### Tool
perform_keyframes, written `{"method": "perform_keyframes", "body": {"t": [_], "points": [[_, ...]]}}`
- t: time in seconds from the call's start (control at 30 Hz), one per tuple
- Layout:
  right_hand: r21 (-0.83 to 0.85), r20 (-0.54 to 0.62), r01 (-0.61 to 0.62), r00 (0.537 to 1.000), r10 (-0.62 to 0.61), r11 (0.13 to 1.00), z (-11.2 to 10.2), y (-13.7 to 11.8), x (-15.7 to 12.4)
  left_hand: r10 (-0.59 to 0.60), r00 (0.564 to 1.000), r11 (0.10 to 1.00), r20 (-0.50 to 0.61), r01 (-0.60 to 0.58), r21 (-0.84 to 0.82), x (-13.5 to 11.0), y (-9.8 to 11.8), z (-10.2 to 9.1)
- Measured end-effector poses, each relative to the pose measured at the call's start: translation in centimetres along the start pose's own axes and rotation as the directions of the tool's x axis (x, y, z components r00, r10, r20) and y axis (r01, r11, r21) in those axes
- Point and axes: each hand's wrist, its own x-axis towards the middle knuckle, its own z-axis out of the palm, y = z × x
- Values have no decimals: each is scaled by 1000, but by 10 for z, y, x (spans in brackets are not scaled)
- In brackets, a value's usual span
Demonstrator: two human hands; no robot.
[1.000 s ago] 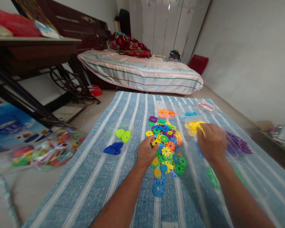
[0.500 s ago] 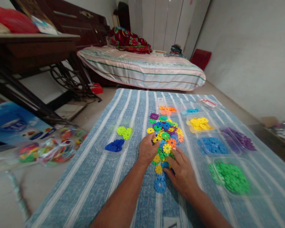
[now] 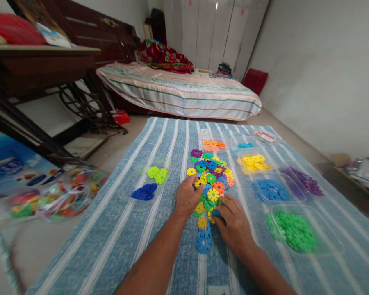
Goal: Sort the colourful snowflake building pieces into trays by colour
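A mixed pile of flower-shaped plastic discs (image 3: pixel 213 194) lies on the striped cloth between my two hands. My left hand (image 3: pixel 186 196) rests at the pile's left side, fingers curled and thumb towards the index finger; something small and dark shows there, too hidden to name. On the pile's near right side, my right hand (image 3: pixel 233 217) pinches a blue flower-shaped disc (image 3: pixel 215 213) between thumb and fingers. Below the pile, a yellow disc (image 3: pixel 202 222) and a light blue disc (image 3: pixel 203 244) lie on the cloth.
Clear trays hold sorted discs: green (image 3: pixel 295 231), blue (image 3: pixel 272 190), purple (image 3: pixel 307 180), yellow (image 3: pixel 254 162) and orange (image 3: pixel 213 144) at right and back. A left tray (image 3: pixel 126 192) has lime and dark blue ones. A bed (image 3: pixel 178 94) stands beyond the striped cloth (image 3: pixel 110 246).
My right hand has lifted the blue disc slightly off the pile, uncovering a yellow disc beside it. My left hand stays about where it was. The whole view has shifted a little.
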Motion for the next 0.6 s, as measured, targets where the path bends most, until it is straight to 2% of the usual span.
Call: {"method": "perform_keyframes", "body": {"t": [0.2, 0.27, 0.37, 0.5, 0.53, 0.6], "points": [[75, 7, -2, 1000, 1, 997, -14, 3, 22, 22, 1000, 1000, -10, -22, 4, 1, -3, 0], [7, -3, 33, 999, -33, 999, -22, 12, 42, 24, 1000, 1000, -13, -24, 10, 1, -4, 0], [-146, -75, 63, 994, -75, 987, -37, 41, 92, 17, 1000, 1000, -5, -17, 14, 1, -4, -1], [-237, -208, -68, 978, 18, 969, -58, 93, 168, 4, 1000, 1000, 1, -4, 15, 1, -2, -1], [-289, -273, -157, 959, 75, 944, -62, 103, 181, 3, 1000, 1000, -2, -3, 15, 1, -2, -1], [-341, -328, -245, 936, 130, 907, -65, 111, 192, 7, 1000, 1000, -10, -7, 12, 1, -2, -1]]}}
